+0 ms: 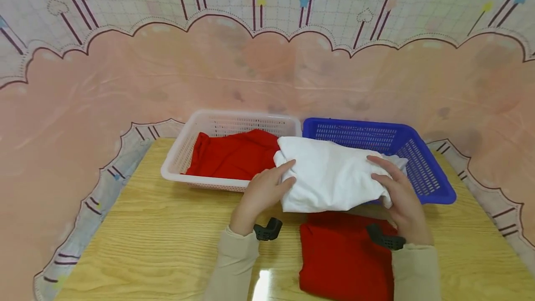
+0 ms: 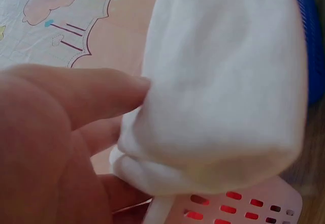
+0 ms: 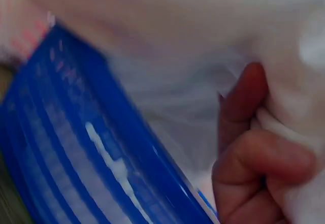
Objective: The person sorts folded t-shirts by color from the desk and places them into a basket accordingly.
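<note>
Between my two hands hangs a folded white cloth [image 1: 330,175], lifted over the front of the blue basket [image 1: 434,185]. My left hand [image 1: 263,194] grips its left end, thumb on top and fingers beneath in the left wrist view. At the right end my right hand [image 1: 399,199] holds it, and the right wrist view shows curled fingers [image 3: 264,158] against the fabric. More white cloth [image 1: 397,161] lies inside the blue basket, partly hidden by the held one. Below the hands, a folded red cloth [image 1: 347,259] lies on the table.
Left of the blue basket stands a white basket [image 1: 177,161] with red cloth [image 1: 234,154] in it; the two rims are side by side. The wooden table [image 1: 159,240] runs up to a patterned curtain [image 1: 167,78] behind the baskets.
</note>
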Available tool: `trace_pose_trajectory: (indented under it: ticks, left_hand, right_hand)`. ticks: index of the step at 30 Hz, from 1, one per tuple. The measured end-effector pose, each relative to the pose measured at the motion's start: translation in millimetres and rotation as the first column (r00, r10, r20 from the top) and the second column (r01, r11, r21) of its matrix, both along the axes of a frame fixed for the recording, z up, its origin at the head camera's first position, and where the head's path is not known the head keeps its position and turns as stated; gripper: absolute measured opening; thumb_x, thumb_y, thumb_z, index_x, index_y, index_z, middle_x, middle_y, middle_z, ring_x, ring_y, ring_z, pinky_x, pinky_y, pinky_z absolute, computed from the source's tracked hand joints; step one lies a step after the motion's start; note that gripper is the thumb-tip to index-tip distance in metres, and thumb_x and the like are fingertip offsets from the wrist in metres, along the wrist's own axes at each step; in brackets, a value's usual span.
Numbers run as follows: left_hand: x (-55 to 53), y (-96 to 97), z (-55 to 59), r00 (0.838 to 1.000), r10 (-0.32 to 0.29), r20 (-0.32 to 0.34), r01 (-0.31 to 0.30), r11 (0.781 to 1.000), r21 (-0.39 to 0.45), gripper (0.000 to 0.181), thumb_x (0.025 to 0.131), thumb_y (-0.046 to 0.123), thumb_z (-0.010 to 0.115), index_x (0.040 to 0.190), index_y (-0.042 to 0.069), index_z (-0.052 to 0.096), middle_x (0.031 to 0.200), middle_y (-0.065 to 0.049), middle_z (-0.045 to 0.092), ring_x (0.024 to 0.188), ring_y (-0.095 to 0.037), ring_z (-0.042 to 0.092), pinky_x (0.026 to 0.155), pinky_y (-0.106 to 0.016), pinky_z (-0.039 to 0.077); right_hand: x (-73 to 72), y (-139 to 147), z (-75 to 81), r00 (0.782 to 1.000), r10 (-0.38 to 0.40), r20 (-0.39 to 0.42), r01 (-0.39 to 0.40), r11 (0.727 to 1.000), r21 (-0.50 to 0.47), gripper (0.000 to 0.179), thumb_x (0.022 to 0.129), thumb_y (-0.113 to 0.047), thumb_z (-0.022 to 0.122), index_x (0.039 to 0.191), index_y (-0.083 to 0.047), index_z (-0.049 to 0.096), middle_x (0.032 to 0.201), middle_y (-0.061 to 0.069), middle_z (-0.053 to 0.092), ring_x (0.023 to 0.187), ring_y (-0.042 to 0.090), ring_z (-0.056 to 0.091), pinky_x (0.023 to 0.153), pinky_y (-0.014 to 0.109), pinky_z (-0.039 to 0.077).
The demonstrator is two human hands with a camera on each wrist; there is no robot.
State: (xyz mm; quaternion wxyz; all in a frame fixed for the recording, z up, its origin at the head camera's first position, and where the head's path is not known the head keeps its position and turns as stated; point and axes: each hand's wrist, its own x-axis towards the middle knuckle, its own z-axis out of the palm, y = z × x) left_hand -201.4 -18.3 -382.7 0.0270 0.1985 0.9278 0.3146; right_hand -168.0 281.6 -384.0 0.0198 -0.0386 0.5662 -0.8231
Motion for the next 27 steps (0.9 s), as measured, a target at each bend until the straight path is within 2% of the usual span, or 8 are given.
trace_pose_trajectory:
  ticks: [5, 10, 13, 14, 17, 22, 25, 27]
  left_hand:
    - [1.2, -0.3, 0.3, 1.000, -0.004, 0.005, 0.004, 0.997, -0.073, 0.049, 0.091, 0.042, 0.043, 0.137, 0.027, 0.037, 0.117, -0.004, 0.058, 0.107, -0.022, 0.053, 0.094, -0.041, 0.032]
    - [1.7, 1.4, -0.3, 1.000, 0.011, -0.011, -0.012, 0.996, -0.087, 0.048, 0.090, 0.041, 0.044, 0.136, 0.027, 0.039, 0.121, -0.002, 0.055, 0.108, -0.020, 0.053, 0.091, -0.038, 0.033]
    - [1.8, 2.4, -0.6, 1.000, 0.023, -0.014, -0.024, 0.999, -0.044, 0.046, 0.089, 0.040, 0.046, 0.134, 0.026, 0.042, 0.125, -0.001, 0.052, 0.111, -0.018, 0.050, 0.091, -0.039, 0.033]
    - [1.9, 2.9, -0.3, 1.000, 0.026, -0.010, -0.027, 0.999, -0.019, 0.045, 0.089, 0.039, 0.048, 0.132, 0.026, 0.044, 0.126, -0.001, 0.051, 0.112, -0.018, 0.049, 0.091, -0.040, 0.034]
    - [1.7, 5.1, 0.5, 1.000, 0.023, 0.010, -0.023, 0.996, 0.088, 0.041, 0.088, 0.037, 0.051, 0.127, 0.026, 0.049, 0.126, 0.000, 0.051, 0.112, -0.018, 0.048, 0.092, -0.042, 0.035]
    - [-0.3, 12.1, -0.1, 0.999, -0.020, 0.048, 0.008, 0.969, 0.246, 0.041, 0.087, 0.037, 0.053, 0.127, 0.031, 0.047, 0.130, 0.002, 0.045, 0.116, -0.015, 0.044, 0.094, -0.038, 0.036]
    - [-0.4, 17.3, 0.2, 0.997, -0.075, 0.033, 0.063, 0.957, 0.283, 0.045, 0.087, 0.037, 0.053, 0.131, 0.032, 0.043, 0.132, 0.002, 0.042, 0.117, -0.014, 0.041, 0.096, -0.036, 0.035]
    - [0.2, 20.8, 0.8, 0.993, -0.119, 0.001, 0.115, 0.959, 0.259, 0.045, 0.088, 0.036, 0.052, 0.132, 0.031, 0.043, 0.124, 0.001, 0.047, 0.109, -0.014, 0.045, 0.089, -0.034, 0.039]
  right_hand:
    - [2.6, 10.9, -1.0, 0.998, -0.061, -0.015, 0.063, 0.944, 0.325, 0.034, 0.091, -0.009, 0.050, 0.125, -0.005, 0.051, 0.109, 0.006, 0.051, 0.070, 0.012, 0.060, 0.059, 0.024, 0.050]
    - [3.7, 15.2, -0.6, 0.994, -0.106, -0.021, 0.101, 0.832, 0.546, 0.033, 0.092, -0.014, 0.048, 0.125, -0.010, 0.054, 0.113, 0.004, 0.050, 0.080, 0.011, 0.057, 0.060, 0.024, 0.049]
    - [4.0, 14.6, -0.9, 0.988, -0.154, -0.033, 0.140, 0.757, 0.638, 0.033, 0.093, -0.014, 0.045, 0.124, -0.012, 0.055, 0.118, 0.003, 0.048, 0.087, 0.011, 0.053, 0.061, 0.024, 0.049]
    - [4.0, 14.2, -0.9, 0.985, -0.172, -0.031, 0.151, 0.747, 0.648, 0.033, 0.093, -0.013, 0.044, 0.123, -0.012, 0.055, 0.119, 0.003, 0.048, 0.089, 0.012, 0.051, 0.061, 0.024, 0.049]
    - [3.7, 13.4, -1.1, 0.975, -0.223, -0.012, 0.181, 0.759, 0.625, 0.032, 0.092, -0.012, 0.046, 0.122, -0.011, 0.056, 0.120, 0.003, 0.047, 0.094, 0.010, 0.048, 0.063, 0.021, 0.048]
    - [2.2, 12.0, -0.1, 0.951, -0.310, -0.011, 0.271, 0.812, 0.516, 0.031, 0.090, -0.010, 0.051, 0.120, -0.010, 0.058, 0.119, 0.000, 0.049, 0.089, 0.008, 0.047, 0.058, 0.015, 0.045]
    - [2.1, 12.7, 1.3, 0.933, -0.359, -0.010, 0.324, 0.828, 0.457, 0.030, 0.088, -0.009, 0.053, 0.118, -0.010, 0.060, 0.106, -0.001, 0.055, 0.068, 0.005, 0.050, 0.047, 0.015, 0.041]
    - [3.0, 15.1, 2.1, 0.924, -0.383, -0.004, 0.346, 0.831, 0.436, 0.030, 0.088, -0.008, 0.053, 0.117, -0.011, 0.061, 0.095, -0.003, 0.056, 0.055, 0.005, 0.047, 0.041, 0.016, 0.037]
